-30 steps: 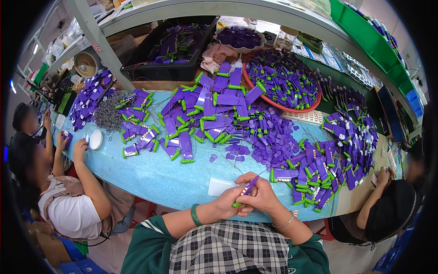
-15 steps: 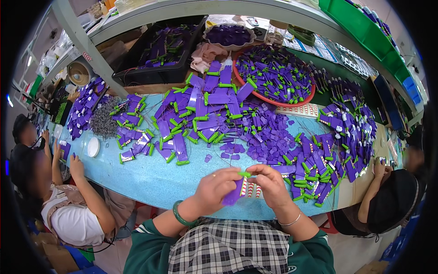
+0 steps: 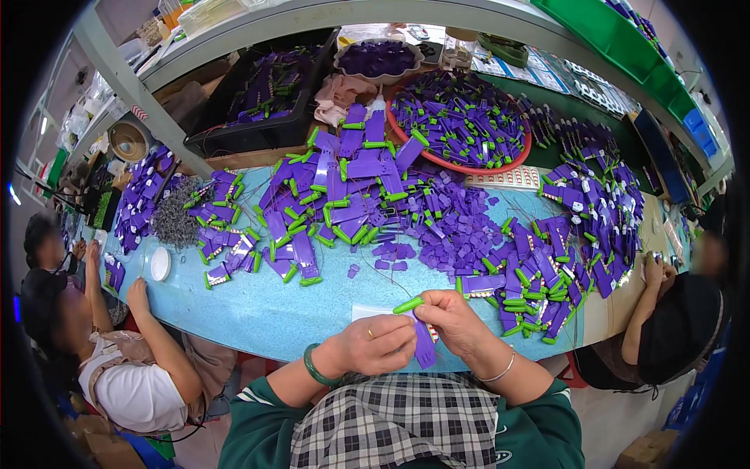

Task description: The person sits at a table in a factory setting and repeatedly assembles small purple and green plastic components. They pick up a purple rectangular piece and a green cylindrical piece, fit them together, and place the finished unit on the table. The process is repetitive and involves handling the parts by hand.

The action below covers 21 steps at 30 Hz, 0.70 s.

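In front of me is a flat purple plastic piece point(image 3: 424, 353) with a bright green end cap point(image 3: 408, 305). My right hand point(image 3: 457, 322) pinches it just below the cap between thumb and fingers. The fingers of my left hand point(image 3: 375, 344) are pressed together against the left side of the piece; what lies between their tips is hidden. Beneath my hands, a pale sheet point(image 3: 366, 312) partly shows on the table. A large heap of similar green-capped purple pieces point(image 3: 344, 187) lies beyond, beside a pile of small purple parts point(image 3: 453, 234).
More capped pieces point(image 3: 539, 273) lie to the right. At the back stand a red-rimmed basket point(image 3: 529, 148), a black tray point(image 3: 258, 137) and a scalloped bowl point(image 3: 383, 76). A white lid-like dish point(image 3: 160, 264) sits left. Co-workers point(image 3: 129, 375) sit on both sides; a shelf beam point(image 3: 351, 17) crosses above.
The purple piece has passed from my left fingers into my right-hand pinch, its green cap now tilted to the left. My left hand has shifted lower on it. The view has moved slightly.
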Each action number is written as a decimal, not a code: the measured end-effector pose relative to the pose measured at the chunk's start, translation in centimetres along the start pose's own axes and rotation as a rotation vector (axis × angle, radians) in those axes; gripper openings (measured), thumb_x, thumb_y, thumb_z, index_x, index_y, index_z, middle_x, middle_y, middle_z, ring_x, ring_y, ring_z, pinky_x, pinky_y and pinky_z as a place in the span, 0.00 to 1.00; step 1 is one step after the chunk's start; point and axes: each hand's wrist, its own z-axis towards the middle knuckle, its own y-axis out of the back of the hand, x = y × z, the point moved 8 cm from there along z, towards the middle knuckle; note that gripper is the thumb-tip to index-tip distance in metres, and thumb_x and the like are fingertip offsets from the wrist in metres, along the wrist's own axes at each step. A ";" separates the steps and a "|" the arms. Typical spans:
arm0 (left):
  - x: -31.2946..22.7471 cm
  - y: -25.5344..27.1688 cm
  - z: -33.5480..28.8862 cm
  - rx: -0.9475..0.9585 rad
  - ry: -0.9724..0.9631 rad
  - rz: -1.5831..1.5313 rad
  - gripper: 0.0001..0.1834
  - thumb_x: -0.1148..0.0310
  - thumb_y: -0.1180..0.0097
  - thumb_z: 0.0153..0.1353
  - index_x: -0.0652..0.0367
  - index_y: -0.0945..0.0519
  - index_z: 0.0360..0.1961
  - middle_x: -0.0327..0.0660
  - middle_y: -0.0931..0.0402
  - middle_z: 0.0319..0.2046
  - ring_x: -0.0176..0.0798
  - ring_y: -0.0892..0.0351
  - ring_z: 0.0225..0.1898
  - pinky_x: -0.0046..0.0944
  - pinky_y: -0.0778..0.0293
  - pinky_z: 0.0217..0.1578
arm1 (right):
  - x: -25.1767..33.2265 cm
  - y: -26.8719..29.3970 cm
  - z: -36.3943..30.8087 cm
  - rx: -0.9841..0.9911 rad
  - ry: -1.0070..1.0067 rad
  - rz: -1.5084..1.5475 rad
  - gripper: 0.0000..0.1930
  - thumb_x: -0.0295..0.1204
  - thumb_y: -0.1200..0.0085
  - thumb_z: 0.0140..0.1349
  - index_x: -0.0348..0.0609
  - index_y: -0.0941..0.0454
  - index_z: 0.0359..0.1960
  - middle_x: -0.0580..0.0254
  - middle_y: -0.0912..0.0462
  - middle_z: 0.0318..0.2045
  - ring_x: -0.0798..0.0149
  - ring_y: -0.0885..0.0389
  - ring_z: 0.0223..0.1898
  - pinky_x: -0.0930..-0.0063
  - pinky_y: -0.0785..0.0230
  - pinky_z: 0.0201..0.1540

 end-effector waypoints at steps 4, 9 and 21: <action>-0.1 0.1 -0.2 0.005 -0.016 0.031 0.09 0.80 0.39 0.41 0.61 0.23 0.26 0.42 0.26 0.34 0.43 0.21 0.37 0.33 0.20 0.33 | -1.2 -0.7 -0.7 0.022 -0.118 0.034 0.10 0.32 0.48 0.64 0.42 0.21 0.27 0.73 0.23 0.25 0.80 0.30 0.27 0.82 0.36 0.31; 0.3 -0.3 -0.4 0.041 0.055 -0.011 0.08 0.79 0.39 0.42 0.62 0.23 0.26 0.43 0.25 0.31 0.44 0.21 0.36 0.35 0.19 0.33 | -1.9 -0.2 -3.2 0.150 -0.168 -0.086 0.13 0.33 0.50 0.65 0.39 0.21 0.25 0.69 0.22 0.25 0.75 0.27 0.29 0.79 0.35 0.34; 7.7 -5.2 -1.3 0.097 0.758 -0.397 0.06 0.76 0.39 0.50 0.62 0.24 0.29 0.45 0.30 0.25 0.47 0.25 0.28 0.40 0.29 0.28 | 0.7 5.9 -2.7 -0.356 0.390 -0.646 0.06 0.17 0.50 0.58 0.35 0.28 0.38 0.59 0.23 0.35 0.70 0.23 0.36 0.78 0.29 0.38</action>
